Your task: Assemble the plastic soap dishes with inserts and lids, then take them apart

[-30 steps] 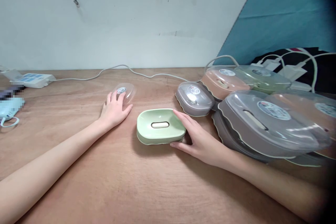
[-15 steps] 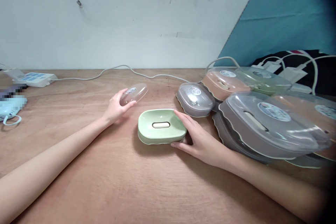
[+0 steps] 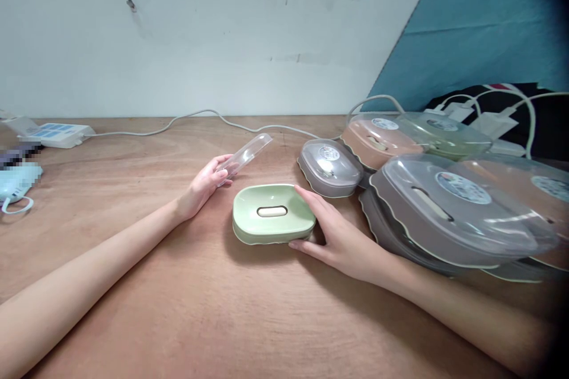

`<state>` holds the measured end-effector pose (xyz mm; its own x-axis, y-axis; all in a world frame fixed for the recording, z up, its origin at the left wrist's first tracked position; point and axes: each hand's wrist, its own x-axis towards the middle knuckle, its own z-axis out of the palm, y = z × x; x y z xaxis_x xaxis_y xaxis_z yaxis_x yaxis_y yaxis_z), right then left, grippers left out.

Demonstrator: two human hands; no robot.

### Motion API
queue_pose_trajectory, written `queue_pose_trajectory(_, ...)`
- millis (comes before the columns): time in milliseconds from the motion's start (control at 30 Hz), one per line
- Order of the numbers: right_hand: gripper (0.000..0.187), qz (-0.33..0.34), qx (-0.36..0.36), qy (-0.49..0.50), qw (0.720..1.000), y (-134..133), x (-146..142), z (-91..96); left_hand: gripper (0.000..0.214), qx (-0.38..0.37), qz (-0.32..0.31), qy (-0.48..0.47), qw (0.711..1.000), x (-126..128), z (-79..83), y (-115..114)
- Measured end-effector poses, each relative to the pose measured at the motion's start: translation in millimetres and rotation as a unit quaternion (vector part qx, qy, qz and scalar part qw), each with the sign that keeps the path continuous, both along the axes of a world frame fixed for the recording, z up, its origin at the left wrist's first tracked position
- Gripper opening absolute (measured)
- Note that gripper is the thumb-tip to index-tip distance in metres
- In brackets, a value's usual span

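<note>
A pale green soap dish [image 3: 249, 222] rests uncovered on the wooden table, with an oval slot and a cream-coloured bar at its centre. My right hand [image 3: 335, 237] grips its right end, fingers along the far side and thumb at the near edge. To the dish's upper left, my left hand [image 3: 205, 186] pinches a clear plastic lid [image 3: 249, 153] by one end. The lid is tilted nearly edge-on, apart from the dish and above the table.
Lidded soap dishes in grey [image 3: 331, 169], orange [image 3: 377, 141] and green [image 3: 448, 137] are heaped on the right, some stacked. A white cable [image 3: 213, 112] crosses the back to a power strip [image 3: 62, 134]. A light blue object [image 3: 20, 183] lies far left.
My left hand has turned the clear lid from facing up to nearly edge-on and moved slightly right. My right hand and the green dish have stayed in place.
</note>
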<state>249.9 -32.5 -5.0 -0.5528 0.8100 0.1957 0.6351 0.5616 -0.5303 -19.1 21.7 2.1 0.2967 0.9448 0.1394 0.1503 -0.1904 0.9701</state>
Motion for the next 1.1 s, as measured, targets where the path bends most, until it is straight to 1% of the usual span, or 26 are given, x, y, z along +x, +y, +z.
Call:
queue_pose_trajectory(167,0.077,-0.001,0.001,-0.003,1.0,0,-1,0.5,0.059,0.012,-0.005,0.006,1.0,-3,-5.1,2)
queue_pose_trajectory(233,0.079,-0.006,-0.003,-0.004,1.0,0,-1,-0.2,0.059,0.031,-0.023,0.017,0.999,-2,-5.3,-1)
queue_pose_trajectory(267,0.081,-0.014,-0.008,-0.004,1.0,0,-1,-0.7,0.058,0.044,-0.043,0.021,0.998,-1,-4.5,-4)
queue_pose_trajectory(333,0.091,-0.034,-0.024,0.001,0.999,0,-1,-1.5,0.057,0.073,-0.106,0.035,0.991,3,-1.4,-12)
queue_pose_trajectory(400,0.1,-0.051,-0.04,0.01,0.998,0,-2,-1.8,0.057,0.115,-0.168,0.084,0.976,7,2.9,-20)
queue_pose_trajectory(467,0.103,-0.052,-0.047,0.018,0.997,1,-2,-1.7,0.059,0.168,-0.197,0.151,0.954,11,6.5,-25)
queue_pose_trajectory(533,0.102,-0.051,-0.044,0.018,0.998,1,-1,-1.8,0.059,0.208,-0.202,0.194,0.937,12,7.8,-27)
queue_pose_trajectory(767,0.094,-0.052,-0.04,0.019,0.998,1,-2,-3.2,0.063,0.271,-0.203,0.212,0.917,9,1.3,-25)
queue_pose_trajectory(900,0.1,-0.049,-0.034,0.037,0.997,1,-2,-1.9,0.062,0.284,-0.203,0.233,0.908,10,3.4,-26)
queue_pose_trajectory(1033,0.086,-0.042,-0.03,0.051,0.997,2,-1,-0.2,0.061,0.292,-0.194,0.246,0.904,10,6.5,-26)
queue_pose_trajectory(1100,0.084,-0.043,-0.032,0.055,0.997,3,-1,0.0,0.06,0.301,-0.19,0.237,0.904,10,6.0,-24)
